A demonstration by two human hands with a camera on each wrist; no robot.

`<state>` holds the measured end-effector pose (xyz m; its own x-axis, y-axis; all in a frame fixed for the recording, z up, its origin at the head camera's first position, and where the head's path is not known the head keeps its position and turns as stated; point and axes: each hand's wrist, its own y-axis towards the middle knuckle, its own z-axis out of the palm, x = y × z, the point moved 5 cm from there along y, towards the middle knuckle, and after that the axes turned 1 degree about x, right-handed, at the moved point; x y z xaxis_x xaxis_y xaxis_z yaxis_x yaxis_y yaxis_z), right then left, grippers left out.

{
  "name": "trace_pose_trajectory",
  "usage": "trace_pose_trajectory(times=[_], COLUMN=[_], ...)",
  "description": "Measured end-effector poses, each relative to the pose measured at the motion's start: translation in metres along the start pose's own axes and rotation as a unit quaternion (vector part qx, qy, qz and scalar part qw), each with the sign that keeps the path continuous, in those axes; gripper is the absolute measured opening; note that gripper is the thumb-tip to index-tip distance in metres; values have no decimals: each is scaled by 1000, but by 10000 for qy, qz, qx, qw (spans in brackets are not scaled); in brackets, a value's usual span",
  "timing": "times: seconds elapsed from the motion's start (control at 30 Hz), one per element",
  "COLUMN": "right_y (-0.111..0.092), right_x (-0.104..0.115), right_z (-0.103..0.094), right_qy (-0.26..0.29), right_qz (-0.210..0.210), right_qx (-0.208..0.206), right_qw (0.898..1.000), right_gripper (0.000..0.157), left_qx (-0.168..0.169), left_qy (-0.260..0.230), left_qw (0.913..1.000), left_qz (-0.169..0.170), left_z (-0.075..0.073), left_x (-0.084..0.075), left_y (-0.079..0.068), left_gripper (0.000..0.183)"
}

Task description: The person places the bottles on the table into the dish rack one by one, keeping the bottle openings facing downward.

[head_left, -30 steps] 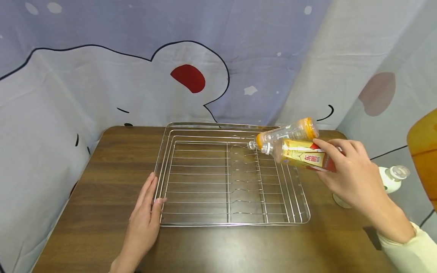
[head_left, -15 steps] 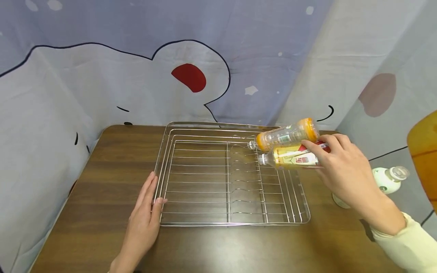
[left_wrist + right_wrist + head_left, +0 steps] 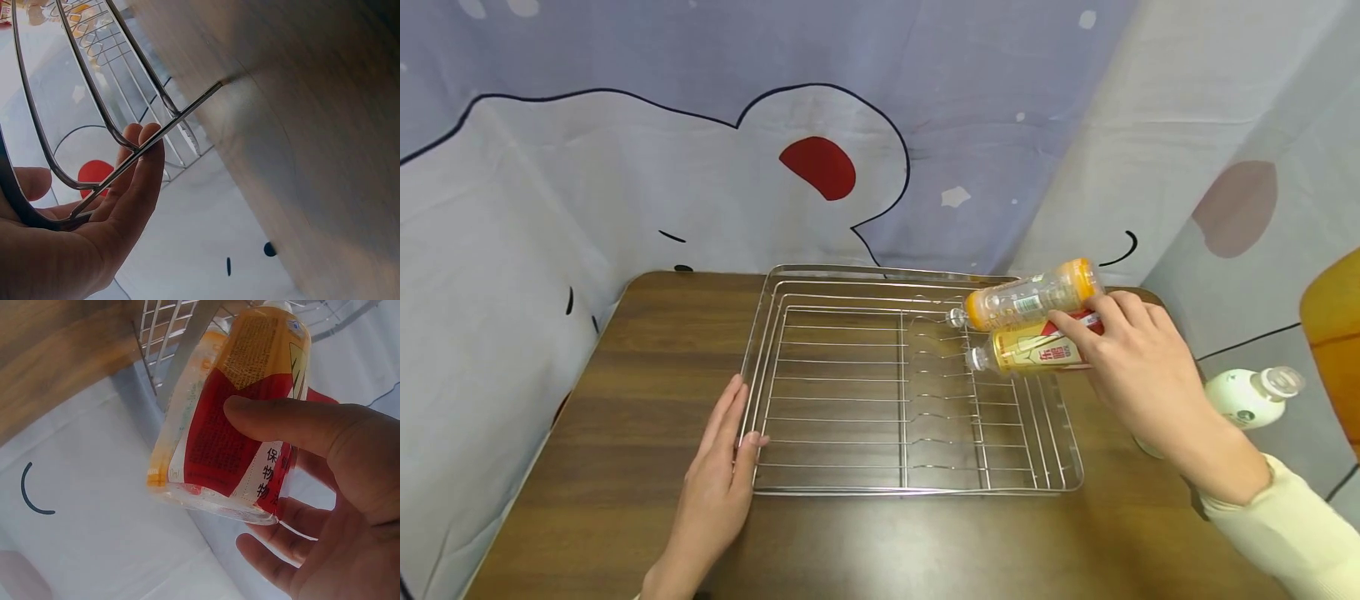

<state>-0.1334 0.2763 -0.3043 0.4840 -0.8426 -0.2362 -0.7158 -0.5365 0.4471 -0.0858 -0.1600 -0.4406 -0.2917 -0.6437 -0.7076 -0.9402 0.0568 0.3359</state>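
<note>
In the head view my right hand (image 3: pixel 1142 375) holds a plastic bottle with a yellow and red label (image 3: pixel 1037 346), thumb and fingers round its base end. The bottle lies sideways over the right side of a metal wire rack (image 3: pixel 917 492), its white neck pointing left. Close behind it lies a clear bottle with orange ends (image 3: pixel 1030 296), also on its side on the rack. My left hand (image 3: pixel 715 475) grips the rack's left side, thumb inside and fingers outside the wires (image 3: pixel 177 114). From the right wrist, the labelled bottle (image 3: pixel 244 419) partly covers the orange-ended one (image 3: pixel 169 450).
A white-and-green bottle (image 3: pixel 1240 398) stands at the right, partly hidden by the right forearm. The brown wooden table (image 3: pixel 647 358) carries the rack. A printed curtain (image 3: pixel 700 183) hangs behind and along both sides. A large amber shape (image 3: pixel 1333 350) shows at the right edge.
My right hand has moved left with the yellow and red labelled bottle, bringing it in close beside the orange-ended bottle. My left hand has stayed on the rack.
</note>
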Motion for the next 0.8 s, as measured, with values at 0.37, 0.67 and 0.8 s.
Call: trace_pose_trajectory(times=[0.37, 0.67, 0.8], right_y=[1, 4, 5], right_x=[2, 4, 4], right_z=[6, 10, 10], right_qy=[0, -40, -33], right_qz=[-13, -11, -6], right_qx=[142, 205, 216], right_qw=[9999, 9998, 9998], right_gripper=[64, 64, 65], left_qx=[2, -42, -40], left_qy=[40, 50, 70], left_qw=[10000, 10000, 10000], left_qz=[-75, -22, -58], left_z=[0, 0, 0], left_x=[0, 0, 1], left_y=[1, 0, -1], left_gripper=[64, 62, 61])
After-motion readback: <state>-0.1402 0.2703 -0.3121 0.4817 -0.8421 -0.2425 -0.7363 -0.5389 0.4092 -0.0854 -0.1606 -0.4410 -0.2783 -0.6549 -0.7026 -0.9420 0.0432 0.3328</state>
